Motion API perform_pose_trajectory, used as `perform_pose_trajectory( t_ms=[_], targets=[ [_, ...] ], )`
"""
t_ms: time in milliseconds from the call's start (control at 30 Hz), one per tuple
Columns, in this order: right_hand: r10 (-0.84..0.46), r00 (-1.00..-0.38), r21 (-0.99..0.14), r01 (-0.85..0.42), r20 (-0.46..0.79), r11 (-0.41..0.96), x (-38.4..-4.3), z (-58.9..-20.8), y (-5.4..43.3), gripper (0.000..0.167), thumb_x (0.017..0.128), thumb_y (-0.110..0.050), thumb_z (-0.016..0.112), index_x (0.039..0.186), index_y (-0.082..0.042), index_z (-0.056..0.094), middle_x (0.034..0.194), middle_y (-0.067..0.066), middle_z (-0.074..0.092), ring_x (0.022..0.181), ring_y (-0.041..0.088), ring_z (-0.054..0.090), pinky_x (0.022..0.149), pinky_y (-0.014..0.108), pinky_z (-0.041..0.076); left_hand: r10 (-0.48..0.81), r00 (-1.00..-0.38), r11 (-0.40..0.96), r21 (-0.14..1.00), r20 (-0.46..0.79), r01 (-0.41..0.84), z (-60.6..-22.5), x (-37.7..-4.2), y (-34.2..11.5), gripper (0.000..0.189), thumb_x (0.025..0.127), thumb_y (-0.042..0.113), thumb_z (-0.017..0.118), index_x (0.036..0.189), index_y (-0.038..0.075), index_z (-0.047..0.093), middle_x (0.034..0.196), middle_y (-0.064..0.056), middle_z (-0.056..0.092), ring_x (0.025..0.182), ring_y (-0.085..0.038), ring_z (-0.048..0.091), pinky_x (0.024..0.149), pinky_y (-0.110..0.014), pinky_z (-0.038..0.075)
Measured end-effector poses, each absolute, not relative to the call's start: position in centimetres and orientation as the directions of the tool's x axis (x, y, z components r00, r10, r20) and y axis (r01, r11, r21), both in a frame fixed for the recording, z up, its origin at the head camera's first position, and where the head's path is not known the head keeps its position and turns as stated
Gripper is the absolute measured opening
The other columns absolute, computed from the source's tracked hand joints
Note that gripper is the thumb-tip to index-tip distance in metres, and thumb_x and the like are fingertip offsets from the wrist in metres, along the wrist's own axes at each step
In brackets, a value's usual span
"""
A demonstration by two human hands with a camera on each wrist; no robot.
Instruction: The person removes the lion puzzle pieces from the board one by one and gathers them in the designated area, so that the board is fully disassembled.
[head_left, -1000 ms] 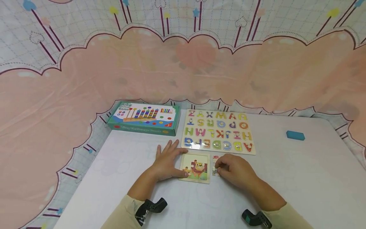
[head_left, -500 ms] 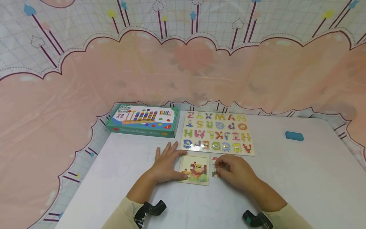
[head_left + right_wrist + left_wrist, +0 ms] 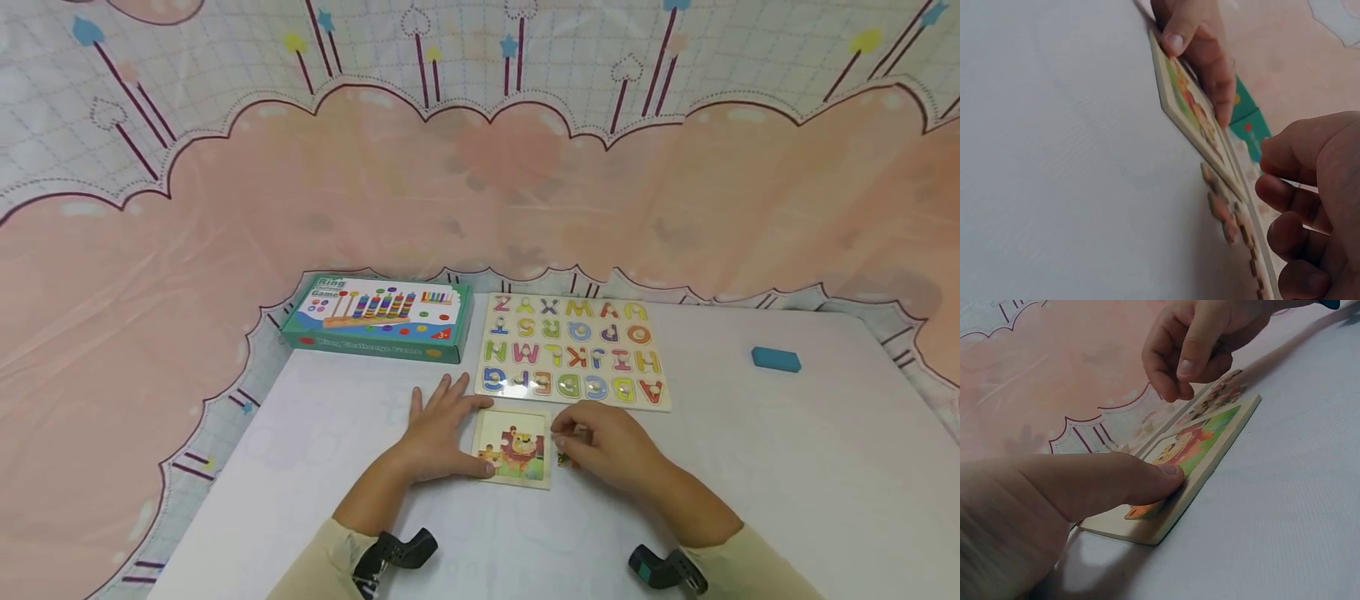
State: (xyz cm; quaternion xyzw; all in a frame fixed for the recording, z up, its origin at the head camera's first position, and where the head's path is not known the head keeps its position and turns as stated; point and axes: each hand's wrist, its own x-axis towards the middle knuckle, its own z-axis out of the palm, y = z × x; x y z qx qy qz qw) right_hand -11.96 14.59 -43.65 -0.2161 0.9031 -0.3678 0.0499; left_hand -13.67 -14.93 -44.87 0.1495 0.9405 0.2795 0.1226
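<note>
A small wooden jigsaw tray (image 3: 513,487) with a lion picture partly filled in lies flat on the white table. My left hand (image 3: 438,433) is at its left side, fingers spread and fairly straight. Its thumb (image 3: 1169,475) presses on the picture near the lower left corner, and the index finger touches the upper left corner. Just over the tray's right edge hovers my right hand (image 3: 611,446), fingers loosely bent, nothing showing between thumb and fingertips in the right wrist view. Loose jigsaw pieces (image 3: 1222,215) lie beside the tray, mostly hidden under this hand in the head view.
Behind the tray lies an alphabet peg board (image 3: 555,398). A green ring game box (image 3: 375,343) stands at the back left. A blue block (image 3: 776,359) sits at the right on the white table (image 3: 750,467). A patterned cloth hangs behind.
My right hand has shifted slightly left, from over the loose pieces toward the tray's right edge, covering more of them. My left hand stays on the tray. The head view tilts a little.
</note>
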Motion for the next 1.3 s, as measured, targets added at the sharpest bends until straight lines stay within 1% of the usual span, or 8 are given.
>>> perform_pose_trajectory(
  t_ms=[200,400,567,667,800,933,1133,1300],
  targets=[
    [-0.464,-0.885,-0.696,-0.357,0.038,0.623,-12.5,-42.9,13.4,0.011,0.098,-0.017,0.077,0.108,-0.019,0.075,0.090,-0.013,0.065,0.059,0.003,0.060,0.060,0.027,0.052,0.339,-0.931,0.807,0.550,-0.137,0.213,-45.1,-13.5,-14.8,0.094,0.066,0.056,0.097,0.149,0.027,0.061,0.177,-0.011,0.023,0.165,-0.039,0.004,0.123,-0.070,-0.013],
    [-0.489,-0.872,-0.685,-0.368,0.019,0.628,-13.2,-42.7,11.7,0.010,0.099,-0.019,0.076,0.108,-0.020,0.076,0.094,-0.014,0.066,0.067,0.006,0.057,0.061,0.028,0.051,0.325,-0.941,0.825,0.516,-0.097,0.232,-45.3,-13.2,-14.4,0.089,0.071,0.062,0.091,0.147,0.026,0.061,0.175,-0.014,0.026,0.164,-0.041,0.007,0.122,-0.074,-0.011],
    [-0.517,-0.856,-0.696,-0.375,0.005,0.613,-13.8,-42.7,10.7,0.012,0.098,-0.016,0.073,0.109,-0.019,0.076,0.089,-0.014,0.065,0.070,0.008,0.059,0.062,0.029,0.053,0.320,-0.946,0.832,0.493,-0.052,0.254,-45.6,-13.0,-14.0,0.086,0.073,0.064,0.089,0.146,0.027,0.061,0.175,-0.017,0.025,0.164,-0.043,0.008,0.120,-0.077,-0.008],
    [-0.542,-0.840,-0.705,-0.383,-0.003,0.597,-14.2,-43.0,10.4,0.017,0.097,-0.013,0.072,0.113,-0.018,0.076,0.092,-0.013,0.066,0.077,0.008,0.060,0.070,0.030,0.054,0.323,-0.946,0.824,0.503,-0.036,0.262,-45.6,-12.9,-13.6,0.085,0.073,0.063,0.089,0.145,0.028,0.062,0.175,-0.019,0.023,0.163,-0.044,0.008,0.119,-0.079,-0.009],
    [-0.575,-0.818,-0.705,-0.407,-0.002,0.581,-14.6,-43.3,10.2,0.024,0.095,-0.010,0.073,0.117,-0.020,0.076,0.106,-0.011,0.068,0.090,0.010,0.060,0.083,0.033,0.052,0.325,-0.945,0.826,0.493,-0.023,0.273,-45.5,-12.9,-13.1,0.082,0.074,0.063,0.088,0.145,0.030,0.062,0.176,-0.018,0.022,0.163,-0.043,0.011,0.118,-0.081,-0.008],
    [-0.590,-0.807,-0.703,-0.406,-0.025,0.584,-14.8,-43.3,10.1,0.028,0.094,-0.009,0.074,0.119,-0.022,0.076,0.117,-0.008,0.069,0.096,0.013,0.060,0.088,0.037,0.051,0.332,-0.943,0.829,0.481,-0.012,0.286,-45.4,-13.0,-12.8,0.079,0.076,0.063,0.087,0.144,0.032,0.062,0.176,-0.017,0.023,0.163,-0.043,0.013,0.117,-0.082,-0.006],
    [-0.628,-0.775,-0.653,-0.440,-0.070,0.616,-15.2,-43.4,9.5,0.029,0.095,-0.007,0.078,0.122,-0.019,0.078,0.121,-0.007,0.070,0.115,0.013,0.062,0.103,0.042,0.052,0.331,-0.944,0.832,0.478,-0.022,0.281,-45.5,-12.9,-12.7,0.076,0.076,0.065,0.086,0.141,0.033,0.063,0.175,-0.015,0.025,0.163,-0.041,0.013,0.118,-0.081,-0.008],
    [-0.629,-0.772,-0.605,-0.457,-0.095,0.652,-15.2,-43.1,9.0,0.029,0.093,-0.008,0.080,0.121,-0.017,0.079,0.120,-0.005,0.070,0.114,0.015,0.063,0.104,0.044,0.052,0.333,-0.943,0.838,0.463,-0.016,0.288,-46.0,-12.9,-12.9,0.077,0.076,0.069,0.085,0.140,0.034,0.063,0.175,-0.015,0.027,0.163,-0.041,0.015,0.117,-0.082,-0.005]
  ],
)
